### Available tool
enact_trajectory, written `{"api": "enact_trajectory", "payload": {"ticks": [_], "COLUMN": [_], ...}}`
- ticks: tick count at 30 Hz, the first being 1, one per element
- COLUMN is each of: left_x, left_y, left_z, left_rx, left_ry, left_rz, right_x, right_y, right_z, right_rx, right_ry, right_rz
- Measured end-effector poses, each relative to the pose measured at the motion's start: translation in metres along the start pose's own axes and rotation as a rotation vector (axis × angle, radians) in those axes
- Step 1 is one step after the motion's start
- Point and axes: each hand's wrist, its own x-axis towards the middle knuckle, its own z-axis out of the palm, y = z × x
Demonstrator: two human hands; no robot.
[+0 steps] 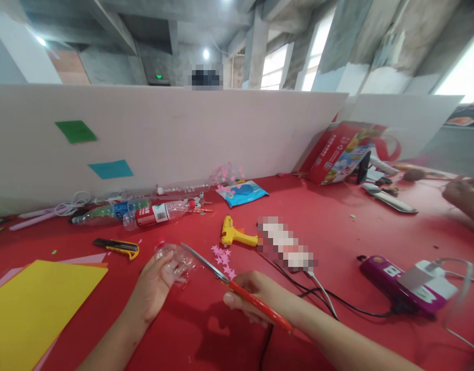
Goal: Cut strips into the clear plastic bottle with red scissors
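Note:
My left hand (158, 278), low and left of centre, has its fingers closed on a piece of clear plastic (181, 262). Red-handled scissors (256, 304) are gripped in my right hand (256, 296), their metal blades pointing up and left, with the tip beside the plastic. Pink paper stars (223, 260) lie on the red table just beyond the scissors. Behind them rests a yellow glue gun (237, 233). A yellow box cutter (118, 247) lies beyond my left hand.
Plastic bottles (155, 215) and a blue wipes pack (244, 192) lie near the white partition (163, 134). Yellow paper (39, 309) is at left. A purple power strip (401, 286) with cables sits right. Another person's hand (467, 198) shows at the right edge.

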Motion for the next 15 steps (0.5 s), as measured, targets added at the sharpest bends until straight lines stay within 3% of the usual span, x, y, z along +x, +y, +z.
{"api": "enact_trajectory", "payload": {"ticks": [5, 10, 15], "left_x": [0.0007, -0.0020, 0.0003], "left_y": [0.0042, 0.0077, 0.0063], "left_z": [0.0038, 0.0075, 0.0066], "left_rx": [-0.034, -0.117, -0.122], "left_ry": [0.057, 0.147, 0.135], "left_rz": [-0.028, -0.036, -0.031], "right_x": [-0.0031, -0.0062, -0.0106], "right_y": [0.0017, -0.0015, -0.0045], "right_z": [-0.0050, -0.0067, -0.0019], "right_rx": [-0.200, -0.245, -0.369], "right_ry": [0.029, 0.013, 0.033], "right_rz": [-0.105, -0.091, -0.091]}}
